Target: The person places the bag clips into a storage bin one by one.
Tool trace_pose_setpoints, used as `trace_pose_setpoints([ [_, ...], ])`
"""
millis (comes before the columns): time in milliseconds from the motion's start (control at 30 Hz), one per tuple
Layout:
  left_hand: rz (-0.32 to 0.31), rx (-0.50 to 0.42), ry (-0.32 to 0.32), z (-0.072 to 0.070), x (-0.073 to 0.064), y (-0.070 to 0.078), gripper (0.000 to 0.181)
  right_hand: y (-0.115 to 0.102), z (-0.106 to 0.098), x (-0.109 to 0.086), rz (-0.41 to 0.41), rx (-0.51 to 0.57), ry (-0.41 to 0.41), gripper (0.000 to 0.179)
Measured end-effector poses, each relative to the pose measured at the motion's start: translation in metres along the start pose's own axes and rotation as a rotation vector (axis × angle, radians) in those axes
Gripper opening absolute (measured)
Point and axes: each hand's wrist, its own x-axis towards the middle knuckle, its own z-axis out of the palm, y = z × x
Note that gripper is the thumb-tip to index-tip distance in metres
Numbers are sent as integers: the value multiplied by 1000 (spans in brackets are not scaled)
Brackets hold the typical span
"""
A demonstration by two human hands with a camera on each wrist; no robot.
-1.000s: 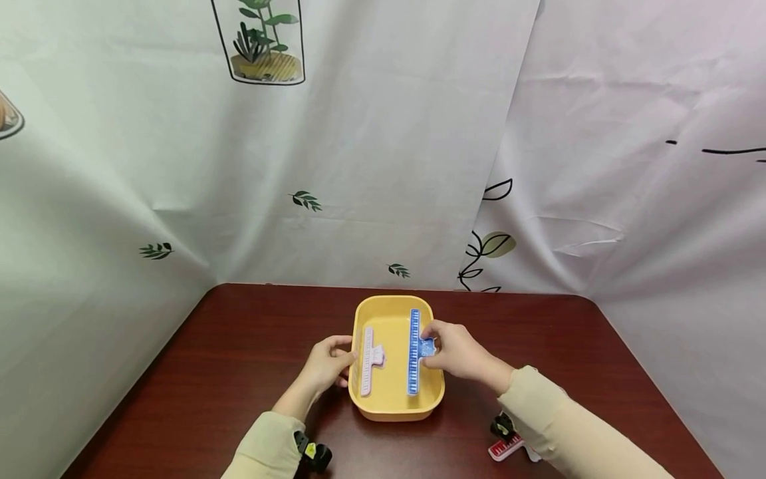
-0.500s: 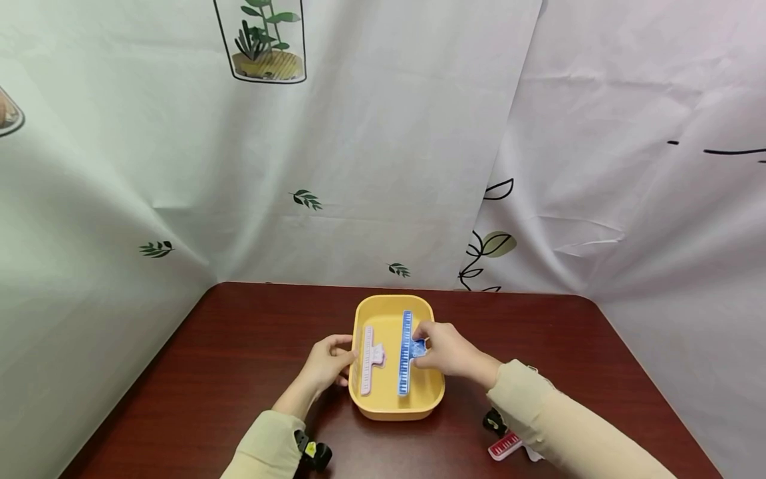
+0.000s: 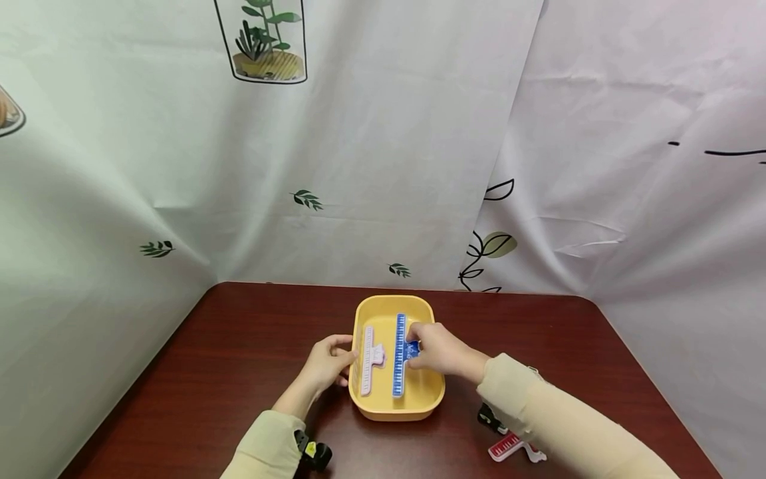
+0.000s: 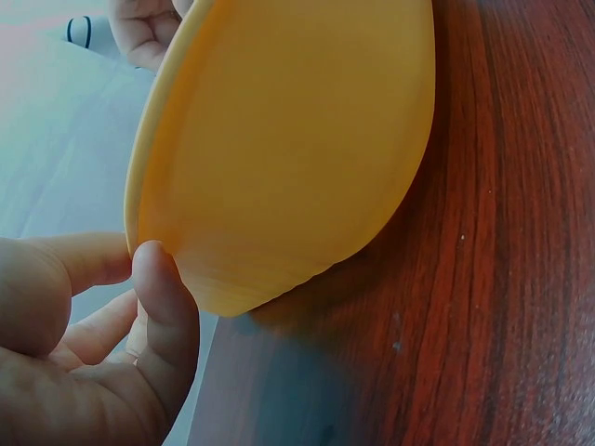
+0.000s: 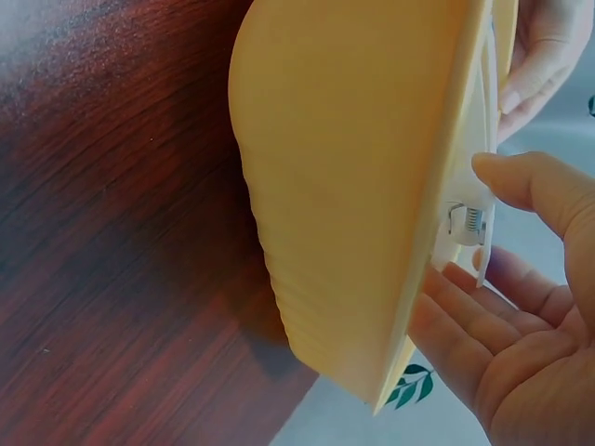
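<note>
A yellow plastic basin [image 3: 426, 394] stands on the table, seen from its sides in both wrist views. My left hand [image 3: 328, 364] is at its left rim, thumb and fingertips [image 4: 156, 269] pinching the edge. Inside, along the left, lies a pink clip [image 3: 368, 362] with a long ruler-like bar. My right hand [image 3: 439, 349] reaches over the right rim and holds a blue clip [image 3: 399, 359] with a piano-key pattern by its handle. The blue bar runs lengthwise over the basin's middle, right of the pink one. In the right wrist view the clip's metal spring [image 5: 473, 219] shows between thumb and fingers.
A red piano-key clip [image 3: 506, 446] lies on the dark wooden table [image 3: 251, 332] near the right forearm, partly beneath the sleeve. Black wrist cameras [image 3: 316, 456] are strapped at both cuffs. A white printed curtain [image 3: 383, 166] hangs behind the table.
The right hand has carried the blue clip leftward, from near the right wall to the basin's middle. More of the red clip shows past the sleeve. The left hand stays at the rim.
</note>
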Motion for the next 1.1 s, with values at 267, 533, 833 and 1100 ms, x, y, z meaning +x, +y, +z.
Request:
trace_pose_setpoints([
  [267, 3, -2, -2, -1, 0, 0, 39, -1, 6, 8, 4, -71, -34, 33],
  [533, 1, -4, -2, -2, 0, 0, 40, -4, 10, 12, -8, -101, -59, 30],
  [833, -2, -7, -3, -2, 1, 1, 41, -8, 16, 20, 29, -116, -105, 26],
  [1100, -2, -12, -6, -2, 1, 0, 40, -10, 21, 25, 75, -117, -128, 27],
])
